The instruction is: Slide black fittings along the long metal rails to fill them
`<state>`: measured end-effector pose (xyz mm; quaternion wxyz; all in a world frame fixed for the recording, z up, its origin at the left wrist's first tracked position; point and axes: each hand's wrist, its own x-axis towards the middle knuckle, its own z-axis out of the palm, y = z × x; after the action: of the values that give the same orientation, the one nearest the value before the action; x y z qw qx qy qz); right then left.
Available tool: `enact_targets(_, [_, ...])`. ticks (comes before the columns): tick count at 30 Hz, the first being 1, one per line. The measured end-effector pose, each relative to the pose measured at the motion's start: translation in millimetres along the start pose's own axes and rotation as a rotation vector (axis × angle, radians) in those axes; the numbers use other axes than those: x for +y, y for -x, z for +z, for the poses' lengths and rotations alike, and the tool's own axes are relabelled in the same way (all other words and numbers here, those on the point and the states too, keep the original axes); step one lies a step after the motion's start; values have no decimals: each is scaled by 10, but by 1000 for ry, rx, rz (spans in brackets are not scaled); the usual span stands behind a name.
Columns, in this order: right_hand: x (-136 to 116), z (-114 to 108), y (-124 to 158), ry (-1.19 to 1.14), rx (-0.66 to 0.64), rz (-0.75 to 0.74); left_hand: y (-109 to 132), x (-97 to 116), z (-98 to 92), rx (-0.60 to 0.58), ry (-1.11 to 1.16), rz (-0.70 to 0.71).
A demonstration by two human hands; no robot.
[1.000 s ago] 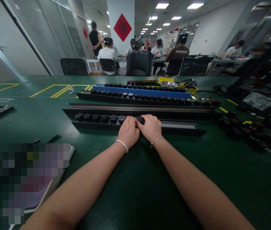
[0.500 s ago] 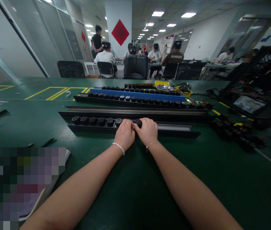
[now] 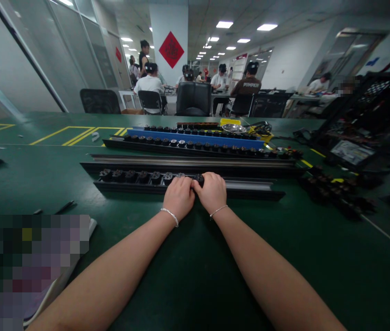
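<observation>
Pieces (image 3: pixel 143 177) line the rail (image 3: pixel 255 196) from its left edge to mid-length, where the right hand (image 3: pixel 213 191) pinches a black one and the left hand (image 3: pixel 180 195) hides its grip, silver channel (image 3: pixel 248 185) showing towards the right edge

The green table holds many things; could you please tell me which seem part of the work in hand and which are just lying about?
Seemingly in use: nearest rail; round black parts in it; black piece at the right hand.
Apparently lying about: pen-like thing; dark cables.
</observation>
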<state>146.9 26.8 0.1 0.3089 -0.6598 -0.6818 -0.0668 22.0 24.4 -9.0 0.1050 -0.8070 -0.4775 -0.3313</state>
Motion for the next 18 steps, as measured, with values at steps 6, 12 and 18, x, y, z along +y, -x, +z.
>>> enact_targets(6, [60,-38,-3,-5,-5,12,-1,23,-25,-41,-25,8])
enact_targets(12, [61,-43,-8,-16,3,24,-2,34,-52,-76,-33,8])
enact_targets(18, [94,-56,-5,5,16,39,-7,33,-60,-98,-43,11])
